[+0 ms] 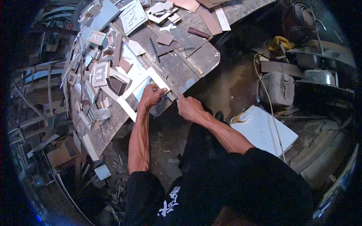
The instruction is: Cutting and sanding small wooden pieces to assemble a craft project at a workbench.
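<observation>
A white rectangular frame (158,78) lies at the near edge of the workbench, its sides surrounding a pale bluish opening. My left hand (151,95) is closed over its near side, fingers curled and thumb stretched toward the right corner. Just right of that corner, past the bench edge, my right hand (189,108) is closed in a grip. What it grips is mostly hidden; a narrow strip (171,96) shows between the two hands. Beyond the frame lies a thin dark rod (154,49), like a pen or pencil.
Small frames, boxes and offcuts crowd the bench's left side, including a pale panel (133,17). Two brown rolls (198,32) lie farther back. On the floor to the right are a white board (264,130), a grey jerrycan (277,89), a yellow tool (281,44) and a trailing cord (269,101).
</observation>
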A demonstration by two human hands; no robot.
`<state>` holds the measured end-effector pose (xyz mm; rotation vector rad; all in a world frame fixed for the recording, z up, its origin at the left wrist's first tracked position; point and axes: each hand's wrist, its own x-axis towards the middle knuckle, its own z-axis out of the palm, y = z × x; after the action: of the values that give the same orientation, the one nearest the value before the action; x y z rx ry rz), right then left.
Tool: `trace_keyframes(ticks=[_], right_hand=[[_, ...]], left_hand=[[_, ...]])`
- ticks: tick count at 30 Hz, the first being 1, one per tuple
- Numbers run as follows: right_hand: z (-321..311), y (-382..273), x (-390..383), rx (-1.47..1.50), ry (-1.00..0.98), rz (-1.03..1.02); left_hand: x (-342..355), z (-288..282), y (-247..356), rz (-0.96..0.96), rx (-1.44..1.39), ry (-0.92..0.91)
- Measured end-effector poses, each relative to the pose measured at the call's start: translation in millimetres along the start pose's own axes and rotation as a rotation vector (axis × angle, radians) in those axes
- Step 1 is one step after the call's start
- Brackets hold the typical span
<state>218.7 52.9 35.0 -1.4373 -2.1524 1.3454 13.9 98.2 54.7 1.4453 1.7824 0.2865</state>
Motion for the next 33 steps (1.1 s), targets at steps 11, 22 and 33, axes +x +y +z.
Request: trace_keyframes(ticks=[11, 22, 33], right_hand=[[12.4, 17.3, -27.6, 0.129, -0.063, 0.092], [-69.5, 27.3, 25.9, -0.096, 0.357, 0.044], [-74.3, 16.8, 132.9, -0.382, 0.51, -0.009]], left_hand=[[5.0, 4.0, -15.9, 0.004, 0.048, 0.029], [-42.5, -23.8, 55.9, 0.035, -0.209, 0.142], [-65.0, -61.9, 95.5, 0.318, -0.809, 0.098]])
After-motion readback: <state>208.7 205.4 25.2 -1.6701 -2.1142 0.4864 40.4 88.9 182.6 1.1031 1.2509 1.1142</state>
